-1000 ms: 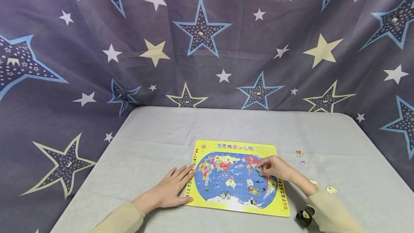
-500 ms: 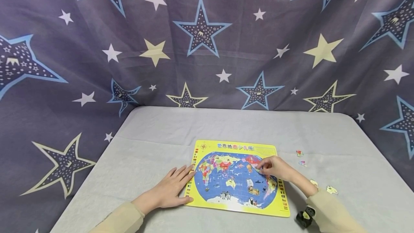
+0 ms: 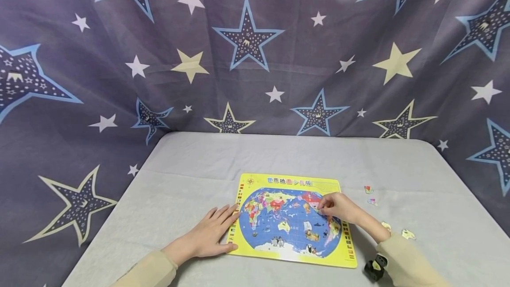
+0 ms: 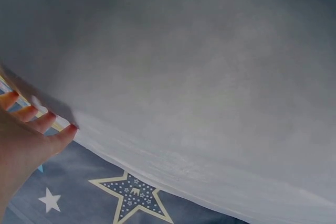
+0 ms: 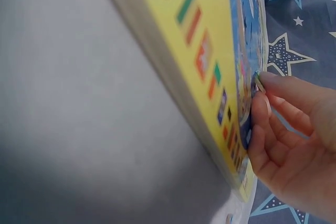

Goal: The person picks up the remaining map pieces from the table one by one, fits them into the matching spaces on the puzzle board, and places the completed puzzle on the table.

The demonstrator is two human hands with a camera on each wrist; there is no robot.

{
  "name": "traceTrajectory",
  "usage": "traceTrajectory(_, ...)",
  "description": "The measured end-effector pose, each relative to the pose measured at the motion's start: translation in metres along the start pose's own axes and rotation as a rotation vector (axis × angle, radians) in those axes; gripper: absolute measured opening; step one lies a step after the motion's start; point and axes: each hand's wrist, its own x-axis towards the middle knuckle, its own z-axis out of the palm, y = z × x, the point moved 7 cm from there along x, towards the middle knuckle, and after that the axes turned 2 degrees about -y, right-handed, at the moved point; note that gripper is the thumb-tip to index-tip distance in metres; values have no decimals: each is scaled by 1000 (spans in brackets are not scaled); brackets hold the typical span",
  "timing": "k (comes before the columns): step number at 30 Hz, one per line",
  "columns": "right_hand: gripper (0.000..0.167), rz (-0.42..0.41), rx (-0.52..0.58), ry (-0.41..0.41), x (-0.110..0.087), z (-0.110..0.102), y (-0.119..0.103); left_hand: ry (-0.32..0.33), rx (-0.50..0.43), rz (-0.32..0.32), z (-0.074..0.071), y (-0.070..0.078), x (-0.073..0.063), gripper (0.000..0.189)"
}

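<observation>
A yellow-bordered world map puzzle board lies flat on the table, its blue map nearly covered with coloured pieces. My left hand rests along its left edge with fingers spread and straight; in the left wrist view that hand shows at the lower left. Over the right part of the map, my right hand pinches a small puzzle piece between thumb and index finger. The piece stands tilted, close against the map surface, and the fingers cover most of it. In the right wrist view the other fingers of this hand curl near the board.
Right of the board lie several loose puzzle pieces, among them a red one, a pinkish one and a pale one. A black device sits at the right wrist. Star-patterned cloth hangs behind the grey-covered table.
</observation>
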Motion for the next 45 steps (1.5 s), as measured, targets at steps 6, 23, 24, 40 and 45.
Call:
traceTrajectory(6, 6, 12, -11, 9, 1, 0, 2, 6, 2, 2, 0, 0, 0, 82)
traceTrajectory(23, 8, 1, 12, 3, 2, -1, 1, 26, -10, 9, -2, 0, 0, 81)
traceTrajectory(24, 9, 1, 16, 3, 2, -1, 1, 27, -9, 11, -2, 0, 0, 81)
traceTrajectory(40, 7, 4, 30, -13, -3, -4, -1, 39, -13, 17, -2, 2, -1, 80)
traceTrajectory(45, 9, 10, 44, -16, -5, -5, 0, 32, -11, 12, -2, 1, 0, 80)
